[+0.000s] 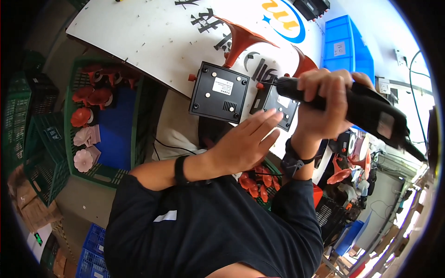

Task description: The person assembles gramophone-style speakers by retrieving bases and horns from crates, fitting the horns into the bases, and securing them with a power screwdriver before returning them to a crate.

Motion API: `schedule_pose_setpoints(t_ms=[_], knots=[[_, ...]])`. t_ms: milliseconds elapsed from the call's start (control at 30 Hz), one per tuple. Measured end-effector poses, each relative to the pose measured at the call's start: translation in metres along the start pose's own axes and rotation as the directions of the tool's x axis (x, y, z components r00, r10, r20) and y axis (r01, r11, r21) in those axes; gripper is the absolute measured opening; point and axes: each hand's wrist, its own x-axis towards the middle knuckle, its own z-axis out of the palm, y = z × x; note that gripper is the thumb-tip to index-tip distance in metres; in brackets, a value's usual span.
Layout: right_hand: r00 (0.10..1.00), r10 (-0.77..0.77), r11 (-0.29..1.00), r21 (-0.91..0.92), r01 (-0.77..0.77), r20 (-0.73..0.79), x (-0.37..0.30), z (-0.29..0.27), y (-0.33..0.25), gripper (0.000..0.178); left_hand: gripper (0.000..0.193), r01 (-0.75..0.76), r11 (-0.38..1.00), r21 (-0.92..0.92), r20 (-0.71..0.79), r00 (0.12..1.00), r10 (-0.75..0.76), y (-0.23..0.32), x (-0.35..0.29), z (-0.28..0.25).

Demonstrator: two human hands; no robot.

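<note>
At the near edge of the bench [153, 51], the right box [264, 101] lies just beyond the left hand [245, 144], whose straightened fingers are slightly apart and reach over its near side; whether they touch it, I can't tell from where I stand. The right hand [327, 99], blurred, is clamped around a black driver [382, 113], its nose over the box's far side. Just to the left lies the left box [218, 101]. The bench is white and speckled, with dark lettering [204, 21] across it. At its right side stands a blue bin [337, 44]; to the left, lower down, a green crate [97, 176] holds red horns [81, 117] and pink horns [83, 161] beside a blue panel [113, 129]. Both boxes are black and squarish, each with a pale label [222, 86], round silvery spots and a red knob [192, 78]. Beyond the left box flares a rust-red horn [237, 45]; another [303, 64] shows past the right box, partly hidden.
</note>
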Motion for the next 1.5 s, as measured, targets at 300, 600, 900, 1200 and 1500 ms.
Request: schedule_pose_setpoints(t_ms=[300,600,900,1200,1500], knots=[[0.993,0.112,0.989,-0.106,-0.107,0.047,-0.011,0.012,0.029,0.034,0.084,0.237,0.934,0.267,0.083,0.96,-0.267,-0.032,-0.022,-0.123],[0.986,0.168,0.969,-0.183,-0.165,0.0,-0.009,0.019,0.044,0.027,0.121,0.283,0.958,0.047,0.017,0.959,-0.284,-0.092,-0.035,-0.121],[0.989,0.127,0.983,-0.125,-0.136,-0.073,-0.005,0.026,0.012,0.033,0.128,0.249,0.965,0.083,0.079,0.964,-0.255,-0.102,-0.031,-0.119],[0.98,0.061,0.998,-0.04,-0.055,0.187,-0.053,0.011,-0.026,0.039,0.134,0.185,0.978,0.097,0.035,0.981,-0.19,-0.109,-0.036,-0.114],[0.97,0.139,0.986,-0.122,-0.116,0.201,-0.064,0.007,-0.011,0.039,0.135,0.185,0.975,0.122,0.038,0.981,-0.191,-0.111,-0.037,-0.113]])
